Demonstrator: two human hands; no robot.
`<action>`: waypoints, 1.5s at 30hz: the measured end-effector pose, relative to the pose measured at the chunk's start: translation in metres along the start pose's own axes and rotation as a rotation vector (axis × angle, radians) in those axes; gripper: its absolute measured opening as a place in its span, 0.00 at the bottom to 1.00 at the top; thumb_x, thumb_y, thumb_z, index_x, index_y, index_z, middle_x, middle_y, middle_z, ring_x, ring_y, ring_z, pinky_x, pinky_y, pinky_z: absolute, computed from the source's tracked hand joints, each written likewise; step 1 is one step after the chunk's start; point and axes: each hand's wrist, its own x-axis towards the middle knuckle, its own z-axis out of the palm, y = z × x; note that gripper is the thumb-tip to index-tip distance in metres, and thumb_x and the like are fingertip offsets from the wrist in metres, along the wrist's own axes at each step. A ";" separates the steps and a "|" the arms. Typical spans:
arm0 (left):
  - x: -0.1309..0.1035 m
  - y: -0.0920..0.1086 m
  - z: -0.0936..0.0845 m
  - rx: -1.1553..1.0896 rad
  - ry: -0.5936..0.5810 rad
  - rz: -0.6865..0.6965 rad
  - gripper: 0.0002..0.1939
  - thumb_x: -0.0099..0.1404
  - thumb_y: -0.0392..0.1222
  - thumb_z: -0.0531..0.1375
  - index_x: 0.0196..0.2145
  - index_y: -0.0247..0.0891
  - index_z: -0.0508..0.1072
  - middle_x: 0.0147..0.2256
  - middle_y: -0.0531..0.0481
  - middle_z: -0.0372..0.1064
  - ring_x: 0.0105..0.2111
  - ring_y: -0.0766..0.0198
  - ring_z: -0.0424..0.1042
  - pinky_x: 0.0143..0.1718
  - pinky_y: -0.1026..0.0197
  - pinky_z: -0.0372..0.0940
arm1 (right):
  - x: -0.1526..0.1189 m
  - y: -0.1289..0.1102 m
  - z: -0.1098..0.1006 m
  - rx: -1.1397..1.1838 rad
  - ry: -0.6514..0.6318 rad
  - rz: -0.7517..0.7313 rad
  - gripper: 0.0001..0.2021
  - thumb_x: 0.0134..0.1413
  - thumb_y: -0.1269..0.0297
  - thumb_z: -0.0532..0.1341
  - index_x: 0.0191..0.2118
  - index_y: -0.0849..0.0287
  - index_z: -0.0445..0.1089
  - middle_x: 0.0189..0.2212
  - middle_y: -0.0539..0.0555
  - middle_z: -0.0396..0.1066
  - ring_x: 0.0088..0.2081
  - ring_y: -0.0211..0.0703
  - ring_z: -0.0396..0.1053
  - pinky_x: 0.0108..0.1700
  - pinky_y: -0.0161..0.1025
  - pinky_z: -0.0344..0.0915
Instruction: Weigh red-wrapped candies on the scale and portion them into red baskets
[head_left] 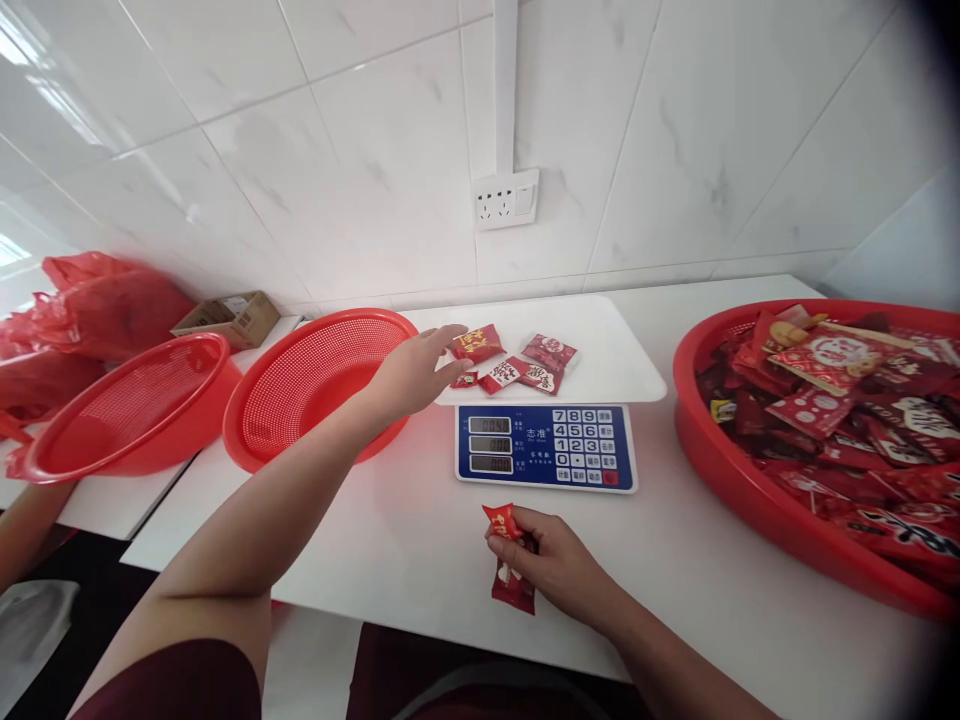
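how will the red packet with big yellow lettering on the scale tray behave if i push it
The packet lies broad side down, so it seems unlikely to roll. Its shiny wrapper on the plain white tray suggests it would slide fairly easily. Being small, it is probably light.

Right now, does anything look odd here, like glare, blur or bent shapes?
In the head view, streaks glare off the tiled wall at upper left; the head view's right corners darken, and the filled red basket there looks stretched; in the head view, the red plastic bags look soft, the packets on the scale pan crisper.
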 end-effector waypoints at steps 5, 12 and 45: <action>-0.030 -0.005 -0.006 -0.006 -0.060 -0.007 0.19 0.65 0.51 0.51 0.51 0.44 0.66 0.47 0.48 0.70 0.45 0.57 0.69 0.44 0.56 0.64 | -0.001 -0.002 0.002 -0.027 -0.019 -0.003 0.17 0.52 0.52 0.57 0.23 0.57 0.55 0.20 0.45 0.54 0.23 0.34 0.53 0.25 0.32 0.52; -0.022 -0.010 0.015 0.135 -0.191 0.107 0.29 0.65 0.51 0.51 0.61 0.41 0.51 0.63 0.42 0.46 0.63 0.51 0.45 0.57 0.49 0.52 | -0.002 -0.003 0.003 -0.039 -0.018 0.006 0.16 0.53 0.54 0.56 0.23 0.57 0.54 0.20 0.45 0.53 0.23 0.34 0.52 0.25 0.32 0.51; -0.097 0.007 0.011 -0.393 -0.137 0.017 0.13 0.64 0.49 0.54 0.43 0.43 0.71 0.39 0.50 0.73 0.37 0.64 0.71 0.38 0.62 0.67 | -0.002 0.000 0.001 -0.148 -0.002 -0.011 0.15 0.54 0.54 0.56 0.23 0.57 0.57 0.19 0.46 0.59 0.23 0.35 0.58 0.25 0.33 0.54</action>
